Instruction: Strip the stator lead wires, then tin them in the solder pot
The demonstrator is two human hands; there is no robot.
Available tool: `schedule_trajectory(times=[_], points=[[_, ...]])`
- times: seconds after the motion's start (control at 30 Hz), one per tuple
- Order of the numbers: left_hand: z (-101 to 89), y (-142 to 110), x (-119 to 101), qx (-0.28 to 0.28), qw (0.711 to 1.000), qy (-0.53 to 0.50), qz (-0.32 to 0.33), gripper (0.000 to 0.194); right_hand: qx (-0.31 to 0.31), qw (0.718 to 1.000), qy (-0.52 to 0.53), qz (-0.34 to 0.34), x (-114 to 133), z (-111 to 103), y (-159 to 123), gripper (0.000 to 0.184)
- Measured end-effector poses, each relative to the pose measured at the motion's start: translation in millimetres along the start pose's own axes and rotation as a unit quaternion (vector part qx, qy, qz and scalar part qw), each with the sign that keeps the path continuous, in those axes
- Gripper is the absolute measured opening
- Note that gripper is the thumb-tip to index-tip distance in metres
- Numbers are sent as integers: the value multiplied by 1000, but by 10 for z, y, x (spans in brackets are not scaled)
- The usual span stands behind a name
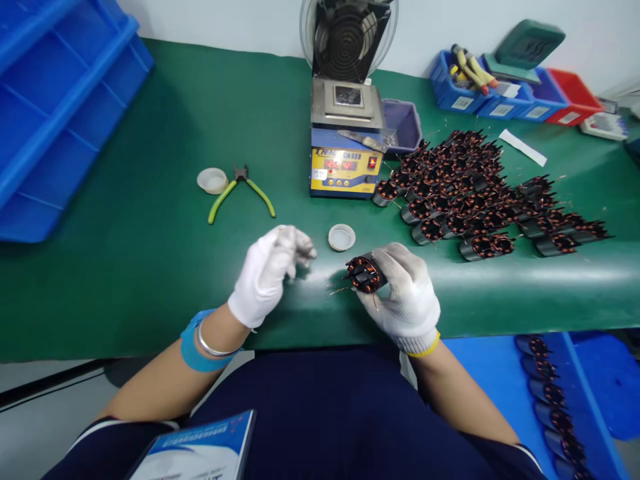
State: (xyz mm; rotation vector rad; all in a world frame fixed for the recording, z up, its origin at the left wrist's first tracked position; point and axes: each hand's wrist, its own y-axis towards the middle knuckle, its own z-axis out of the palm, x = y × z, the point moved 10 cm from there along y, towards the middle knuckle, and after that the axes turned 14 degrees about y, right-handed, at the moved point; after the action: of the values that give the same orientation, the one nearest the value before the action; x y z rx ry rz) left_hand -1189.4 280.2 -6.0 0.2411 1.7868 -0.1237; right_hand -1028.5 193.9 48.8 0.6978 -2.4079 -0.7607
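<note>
My right hand [406, 293], in a white knit glove with a yellow cuff edge, is closed around a motor stator [364, 274] with copper windings and black prongs. The stator's wound end faces left, and thin wire ends stick out from it. To its left is my left hand [273, 270], also gloved in white. Its fingers are half curled, with a gap to the thumb, and I see nothing between them. A small white dish [342, 237] lies just beyond the hands. Many similar stators [455, 180] stand grouped on the right of the green table [165, 287].
A solder pot [345, 163] with a lit display stands at the back, a fan [347, 37] behind it. Green-handled cutters [241, 190] lie beside another dish [213, 180]. Blue trays [65, 100] rise at left; small bins [505, 100] line the back right. A blue crate [493, 393] holds more stators below.
</note>
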Motion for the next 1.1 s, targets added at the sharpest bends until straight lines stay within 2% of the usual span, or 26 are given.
schedule_trajectory(times=[0.1, 0.17, 0.23, 0.37, 0.43, 0.57, 0.7, 0.87, 0.97, 1.1], points=[[374, -41, 19, 115, 993, 22, -4, 35, -9, 1000, -13, -11, 19, 25, -6, 61], [480, -93, 18, 151, 988, 27, -16, 31, -13, 1000, -26, -11, 10, 36, -19, 59], [416, -98, 9, 130, 991, 2, -32, 30, -28, 999, -42, -6, -28, 15, -31, 56], [117, 12, 133, 18, 995, -61, -78, 25, -36, 996, -63, 48, -282, 1, -23, 54], [32, 91, 275, -29, 991, -83, -102, 28, 0, 991, -73, 109, -508, 75, 1, 53], [10, 262, 525, -66, 985, -110, -118, 35, 124, 961, -136, 209, -835, 298, 76, 51], [-36, 377, 676, -89, 979, -123, -137, 39, 226, 932, -201, 200, -808, 456, 227, 45], [-35, 407, 650, -78, 979, -116, -147, 34, 289, 915, -234, 155, -678, 535, 347, 49], [-25, 392, 608, -71, 981, -108, -147, 30, 284, 921, -223, 144, -646, 480, 340, 51], [-9, 384, 603, -63, 982, -97, -148, 29, 207, 939, -228, 153, -639, 251, 372, 56]])
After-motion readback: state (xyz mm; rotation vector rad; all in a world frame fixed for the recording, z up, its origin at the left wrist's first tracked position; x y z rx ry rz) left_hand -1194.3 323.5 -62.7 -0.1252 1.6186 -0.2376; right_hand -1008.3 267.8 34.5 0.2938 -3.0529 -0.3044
